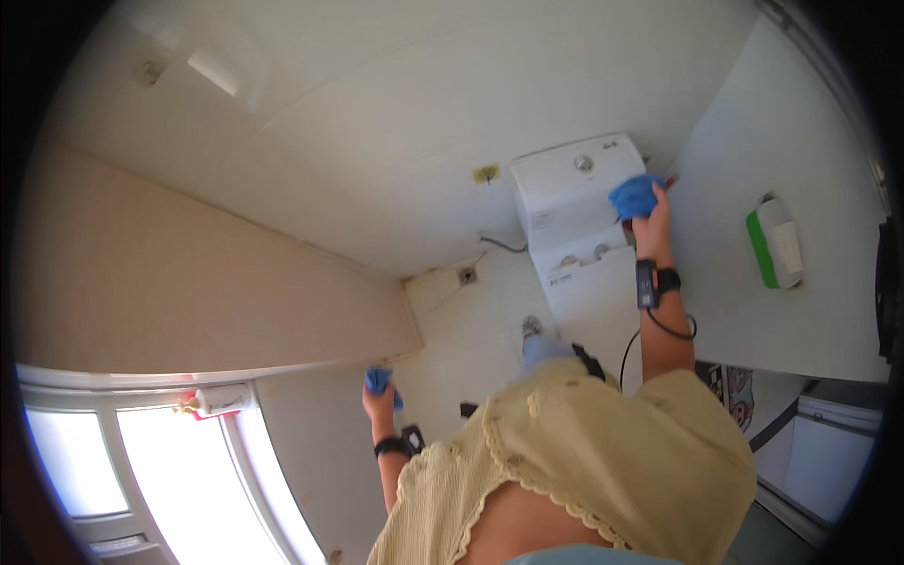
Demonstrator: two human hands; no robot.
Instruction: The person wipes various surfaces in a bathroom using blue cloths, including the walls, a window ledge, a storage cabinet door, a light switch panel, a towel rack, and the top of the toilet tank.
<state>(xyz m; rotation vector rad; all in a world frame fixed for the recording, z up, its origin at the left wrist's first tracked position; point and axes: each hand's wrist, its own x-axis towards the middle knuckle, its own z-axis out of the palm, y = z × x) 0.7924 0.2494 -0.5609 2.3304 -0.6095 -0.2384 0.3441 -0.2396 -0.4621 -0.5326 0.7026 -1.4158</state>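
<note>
My right hand (653, 215) grips a bunched blue cloth (634, 196) beside the upper right corner of a white boxy wall-mounted appliance (565, 187). Something red shows by that hand, mostly hidden. Lower left, my left hand (378, 401) is closed around another blue cloth (378, 381), near the end of a beige wall or panel. A round knob (583, 164) sits on the appliance's face. Whether the cloth in my right hand touches the appliance, I cannot tell.
A dark hose (503, 246) runs from the wall to the appliance. A floor drain (467, 275) lies near the corner. A green and white holder (775, 244) hangs on the right wall. At lower left, a white bottle (222, 400) stands by the bright window.
</note>
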